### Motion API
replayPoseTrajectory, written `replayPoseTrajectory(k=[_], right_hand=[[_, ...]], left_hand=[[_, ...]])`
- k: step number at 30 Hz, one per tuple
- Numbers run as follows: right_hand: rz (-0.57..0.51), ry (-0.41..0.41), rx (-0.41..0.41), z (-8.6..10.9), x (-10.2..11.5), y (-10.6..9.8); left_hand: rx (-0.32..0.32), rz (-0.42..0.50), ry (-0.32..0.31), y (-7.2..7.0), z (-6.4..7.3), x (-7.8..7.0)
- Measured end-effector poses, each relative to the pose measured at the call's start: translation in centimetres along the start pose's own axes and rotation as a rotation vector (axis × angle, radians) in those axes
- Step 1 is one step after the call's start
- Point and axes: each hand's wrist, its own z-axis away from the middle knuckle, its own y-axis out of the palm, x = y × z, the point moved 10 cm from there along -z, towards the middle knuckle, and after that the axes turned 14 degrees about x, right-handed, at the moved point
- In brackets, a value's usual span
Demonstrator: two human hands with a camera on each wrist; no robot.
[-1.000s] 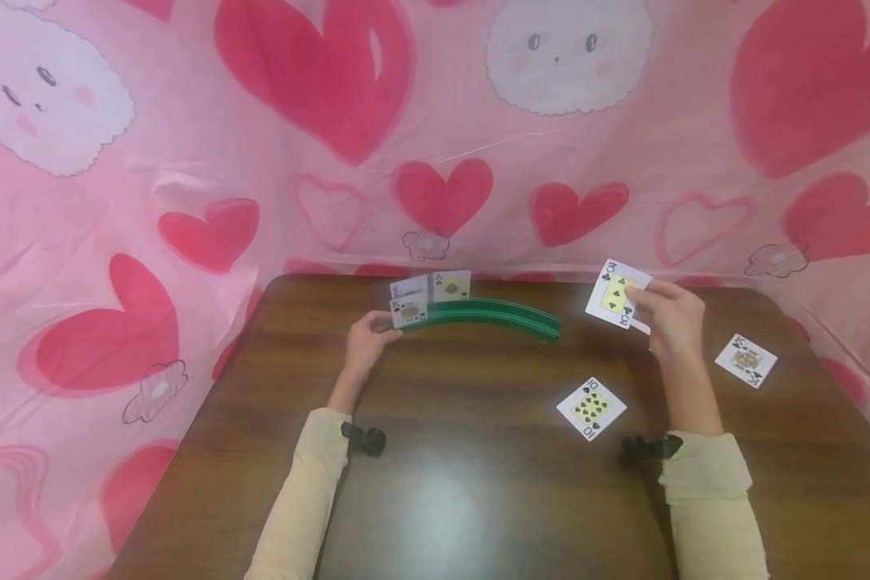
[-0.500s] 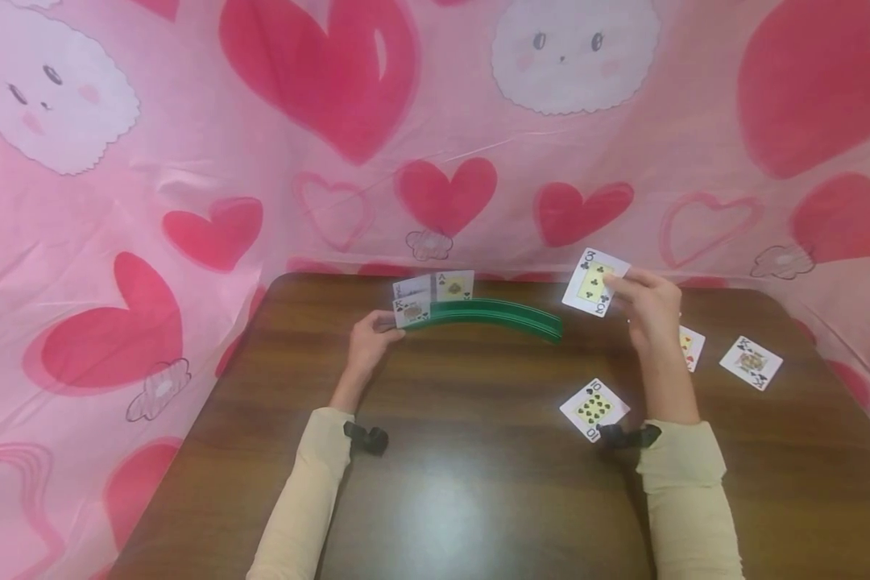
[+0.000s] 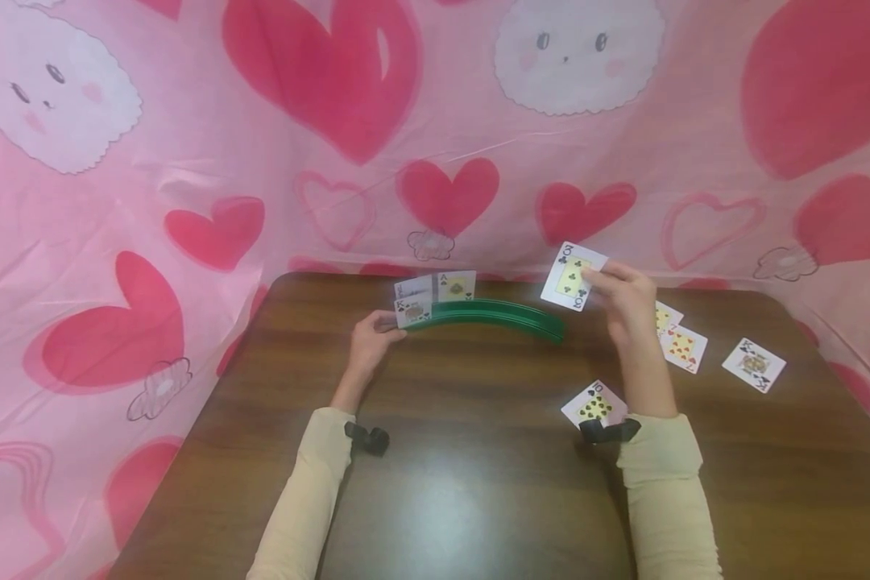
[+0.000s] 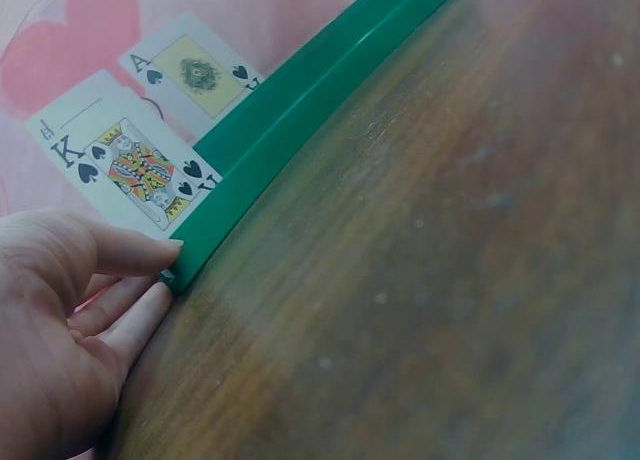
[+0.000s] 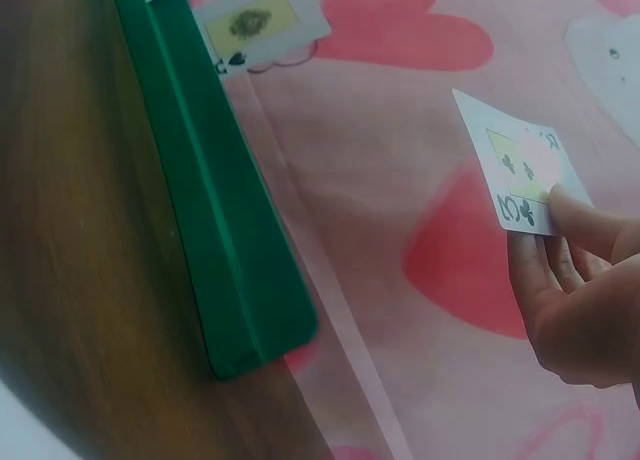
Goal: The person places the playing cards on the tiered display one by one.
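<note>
A curved green card holder (image 3: 489,310) lies at the far side of the table. My left hand (image 3: 371,342) pinches its left end between thumb and fingers, plain in the left wrist view. In the holder stand a king of spades (image 4: 140,170) at the front, an ace of spades (image 4: 195,65) behind, and another card (image 3: 413,287), partly covered. My right hand (image 3: 627,302) holds a three of clubs (image 3: 573,276) between thumb and fingers, raised to the right of the holder and apart from it. In the right wrist view that three of clubs (image 5: 515,165) shows edge-tilted.
On the right of the wooden table (image 3: 435,483) lie a ten of spades (image 3: 593,403), partly behind the right wrist camera (image 3: 609,431), a seven of hearts (image 3: 685,348) overlapping another card (image 3: 667,316), and a king (image 3: 754,365). A pink heart-patterned cloth (image 3: 449,121) hangs around the table's back and side.
My right hand has moved left and slightly up with the three of clubs, uncovering the seven of hearts and the card beside it. The left hand stays on the holder's end.
</note>
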Motion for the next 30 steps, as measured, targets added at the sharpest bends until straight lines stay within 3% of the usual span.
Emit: replayPoseTrajectory(k=[13,24,30], right_hand=[[-0.018,-0.006,0.042,-0.9,-1.2,2.6],[-0.044,0.043,0.108,-1.3,-2.4,5.2],[-0.009,0.047,0.137,-1.6,-3.1,6.5]], left_hand=[[0.012,-0.030,-0.004,0.2,0.0,0.1],[0.009,-0.033,-0.004,0.2,0.0,0.1],[0.001,-0.042,-0.012,0.1,0.1,0.1]])
